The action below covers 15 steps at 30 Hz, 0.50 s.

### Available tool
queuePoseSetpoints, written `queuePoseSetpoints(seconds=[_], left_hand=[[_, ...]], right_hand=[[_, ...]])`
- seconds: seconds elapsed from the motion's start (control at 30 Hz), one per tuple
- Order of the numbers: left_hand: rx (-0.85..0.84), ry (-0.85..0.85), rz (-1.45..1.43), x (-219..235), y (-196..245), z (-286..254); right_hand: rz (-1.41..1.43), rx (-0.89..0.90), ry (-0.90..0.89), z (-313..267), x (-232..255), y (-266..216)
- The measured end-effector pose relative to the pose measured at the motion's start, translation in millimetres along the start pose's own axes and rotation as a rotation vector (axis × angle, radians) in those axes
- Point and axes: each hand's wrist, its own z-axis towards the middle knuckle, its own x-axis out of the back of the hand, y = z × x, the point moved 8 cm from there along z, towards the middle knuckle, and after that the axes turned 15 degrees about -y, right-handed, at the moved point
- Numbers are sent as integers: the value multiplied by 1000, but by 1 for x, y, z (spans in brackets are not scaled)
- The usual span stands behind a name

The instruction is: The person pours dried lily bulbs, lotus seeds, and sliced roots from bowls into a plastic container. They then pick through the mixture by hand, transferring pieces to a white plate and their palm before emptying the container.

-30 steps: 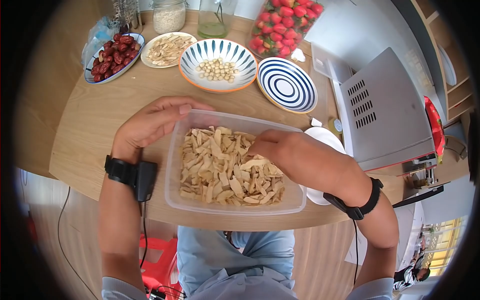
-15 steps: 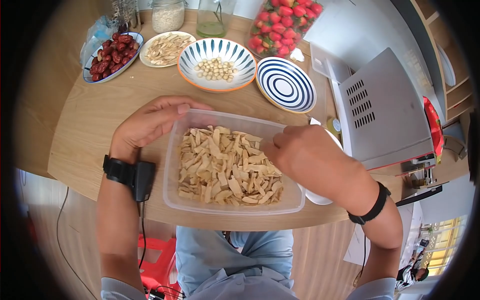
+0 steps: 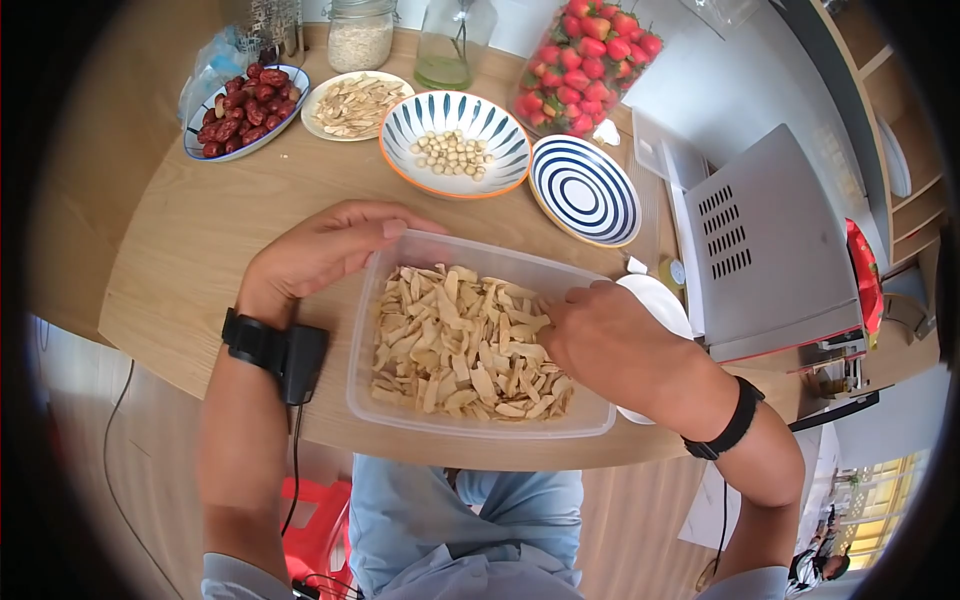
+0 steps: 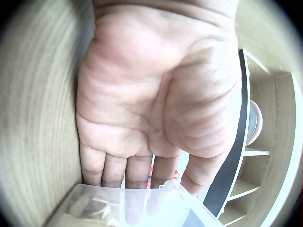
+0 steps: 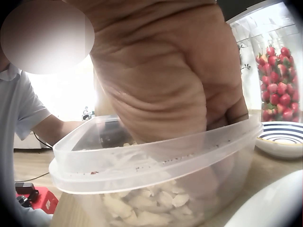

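Note:
A translucent plastic container stands near the table's front edge, holding many pale-yellow dried slices. At its far left corner, my left hand grips the wall, thumb at the rim and fingers along the outside of the far side. In the left wrist view the palm faces the camera, with the fingertips behind the clear wall. My right hand reaches over the right end into the container, fingers bent down among the slices. I cannot tell whether those fingers pinch any.
Behind the container are a dish of red dates, a plate of thin slices, a bowl with round pale seeds and a blue-ringed plate. A white dish sits beside my right hand. Strawberries fill a clear vessel; a grey appliance stands right.
My right hand has moved from over the slices' middle toward the container's right end. The left hand keeps its place at the corner. The head view has shifted slightly.

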Motion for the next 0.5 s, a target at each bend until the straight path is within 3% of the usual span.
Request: queuePoseSetpoints(seconds=[0.1, 0.3, 0.5], left_hand=[[-4, -18, -18, 1, -2, 1], [12, -8, -28, 2, -3, 1], [10, 1, -13, 0, -2, 2]], right_hand=[[83, 25, 65, -3, 4, 7], [815, 198, 214, -11, 56, 56], [846, 21, 743, 46, 68, 136]])
